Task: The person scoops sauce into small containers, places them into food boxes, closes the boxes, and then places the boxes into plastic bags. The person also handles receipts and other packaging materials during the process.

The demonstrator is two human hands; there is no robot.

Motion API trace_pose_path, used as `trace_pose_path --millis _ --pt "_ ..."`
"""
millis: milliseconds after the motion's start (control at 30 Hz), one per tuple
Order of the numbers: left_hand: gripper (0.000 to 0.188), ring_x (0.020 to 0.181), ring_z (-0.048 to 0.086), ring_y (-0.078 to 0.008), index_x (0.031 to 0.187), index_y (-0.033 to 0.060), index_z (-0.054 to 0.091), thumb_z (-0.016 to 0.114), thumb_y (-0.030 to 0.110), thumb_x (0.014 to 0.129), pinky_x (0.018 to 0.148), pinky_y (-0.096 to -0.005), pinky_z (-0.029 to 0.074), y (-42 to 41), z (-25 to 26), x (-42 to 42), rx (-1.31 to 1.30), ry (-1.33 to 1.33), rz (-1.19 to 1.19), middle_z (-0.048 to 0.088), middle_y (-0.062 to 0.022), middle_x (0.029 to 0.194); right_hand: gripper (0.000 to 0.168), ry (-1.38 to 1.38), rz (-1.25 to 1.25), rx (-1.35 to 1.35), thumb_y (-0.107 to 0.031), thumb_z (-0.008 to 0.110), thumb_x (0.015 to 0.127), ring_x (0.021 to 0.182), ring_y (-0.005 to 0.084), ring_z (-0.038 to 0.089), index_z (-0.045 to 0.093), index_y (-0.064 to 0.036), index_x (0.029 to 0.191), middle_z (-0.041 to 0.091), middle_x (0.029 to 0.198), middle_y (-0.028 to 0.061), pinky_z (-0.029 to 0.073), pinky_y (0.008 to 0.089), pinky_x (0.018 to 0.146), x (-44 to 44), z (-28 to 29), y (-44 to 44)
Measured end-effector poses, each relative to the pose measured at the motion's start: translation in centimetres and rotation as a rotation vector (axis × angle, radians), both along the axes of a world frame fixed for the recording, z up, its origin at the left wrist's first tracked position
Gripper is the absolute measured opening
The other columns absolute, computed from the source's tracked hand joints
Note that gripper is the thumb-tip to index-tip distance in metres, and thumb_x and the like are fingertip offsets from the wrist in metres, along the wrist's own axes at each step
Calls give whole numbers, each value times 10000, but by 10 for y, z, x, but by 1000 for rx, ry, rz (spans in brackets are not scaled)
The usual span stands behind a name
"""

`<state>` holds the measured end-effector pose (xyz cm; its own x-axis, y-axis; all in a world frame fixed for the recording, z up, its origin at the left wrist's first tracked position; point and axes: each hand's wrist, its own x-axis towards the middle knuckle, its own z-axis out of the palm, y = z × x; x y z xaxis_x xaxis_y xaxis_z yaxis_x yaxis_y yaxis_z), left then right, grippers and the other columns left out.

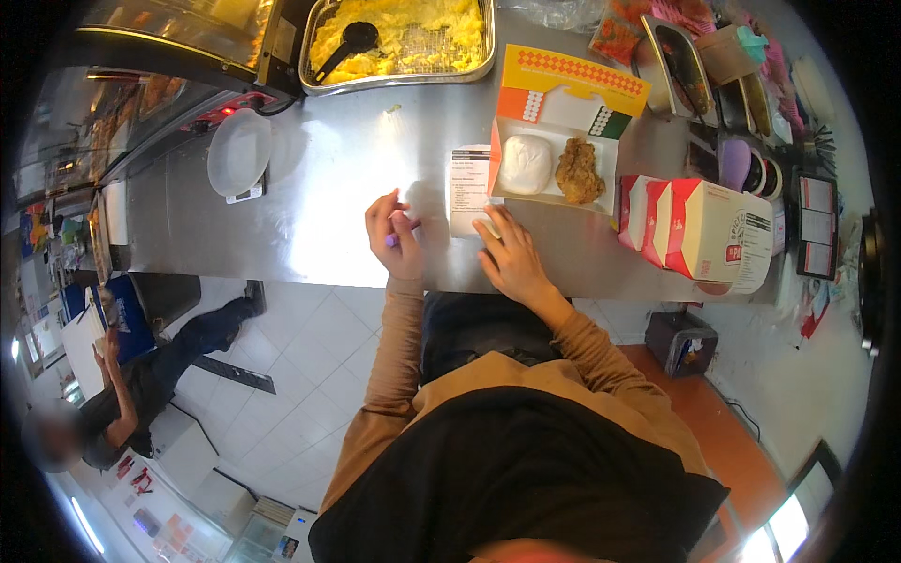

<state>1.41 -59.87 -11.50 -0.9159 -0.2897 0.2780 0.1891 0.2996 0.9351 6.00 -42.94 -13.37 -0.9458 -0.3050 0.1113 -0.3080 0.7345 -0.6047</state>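
My left hand (395, 243), raised over the steel counter (338, 239), is closed around a slim pen-like item with a purple end (392, 241). To its right a printed paper slip (468, 186) lies flat, bearing writing, one edge under an open cardboard meal box (611, 176). My right hand (517, 257) has its fingers spread, the fingertips at the slip's lower right corner and close to the box's front edge. Inside the box sit a white wrapped round bundle (525, 165) and a piece of fried chicken (580, 171). The box lid stands up at the back.
Closed red-and-white boxes (704, 229) stand at right. Behind are a wire-lined tray of yellow food (443, 42) with a black scoop (359, 36) and a metal pan (676, 67). A translucent bowl (239, 153) stands by the heated display case (211, 70). Another person (141, 380) is at left.
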Motion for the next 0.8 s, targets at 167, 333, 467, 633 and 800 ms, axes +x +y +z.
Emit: trace_pose_path --millis 167,333,467,633,800 --pt "308 767 481 -135 883 -3 560 376 244 889 677 -242 427 -19 -61 10 -430 -69 -6 468 -108 937 480 -40 69 153 -225 534 760 1222 243 264 407 -135 1214 286 1325 86 234 460 908 -2 -8 -18" --pt "191 792 485 -121 963 1 459 385 160 887 716 -265 431 -9 -50 -7 551 -204 -108 513 -78 884 450 -13 1 134 -235 554 740 1216 233 272 463 -171 1176 305 1312 82 210 446 913 -1 -15 -25" --pt "100 877 517 -178 921 16 456 467 44 826 757 -300 442 -1 -59 -13 370 -319 -283 537 -143 946 399 -56 -67 53 -227 565 729 1207 246 281 518 -188 1123 328 1290 101 198 435 915 -4 -13 -27" --pt "29 798 503 -143 810 1 480 494 26 805 717 -269 417 14 -56 -9 558 -278 -94 525 -93 857 375 -11 -99 80 -226 582 714 1218 230 269 538 -183 1084 335 1292 89 234 436 909 -4 -15 -30" --pt "57 744 508 -244 717 -16 481 530 -36 740 656 -306 427 17 -47 -10 -182 -33 -302 505 -141 764 359 -38 -109 67 -205 586 709 1209 235 283 555 -176 1065 345 1283 91 216 426 914 -2 -18 -30"
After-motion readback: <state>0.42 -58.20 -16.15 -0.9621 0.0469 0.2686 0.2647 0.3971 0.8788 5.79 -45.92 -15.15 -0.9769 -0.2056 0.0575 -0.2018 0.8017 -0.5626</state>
